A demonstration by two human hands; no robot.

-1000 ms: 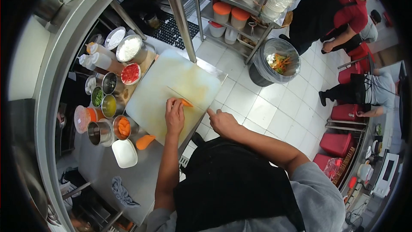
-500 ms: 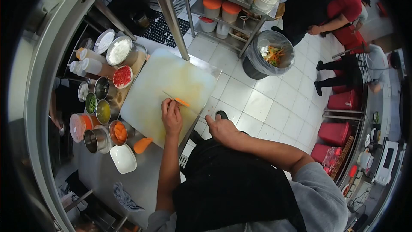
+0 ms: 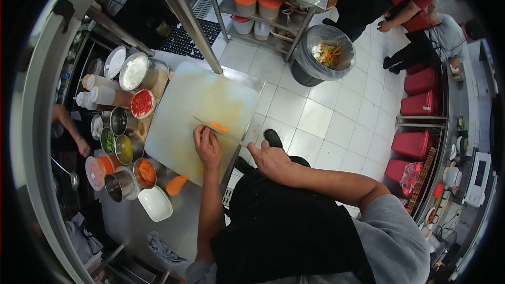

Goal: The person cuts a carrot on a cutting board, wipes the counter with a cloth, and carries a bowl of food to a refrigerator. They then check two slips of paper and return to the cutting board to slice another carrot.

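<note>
My right hand [image 3: 271, 162] grips the handle of a knife [image 3: 225, 133], its blade angled across the white cutting board [image 3: 173, 121]. My left hand [image 3: 209, 148] rests on the board with curled fingers close to the near side of the blade. What lies under those fingers, if anything, is hidden. Just beyond the blade is a small orange piece of carrot [image 3: 218, 127]. A larger peeled carrot piece [image 3: 177, 184] lies off the board's near left corner, beside a white dish [image 3: 155, 203].
Left of the board stand metal containers, including one with orange pieces [image 3: 145, 173], a tub of chopped red food [image 3: 142, 103] and squeeze bottles [image 3: 105, 96]. A lined bin [image 3: 307, 73] with scraps stands beyond the board. A co-worker's arm [image 3: 71, 129] shows at left; other people stand at upper right.
The whole view has shifted slightly. The knife blade shows more plainly above my left fingers, and the carrot piece lies along its far side. Both hands keep nearly the same place on the board and knife.
</note>
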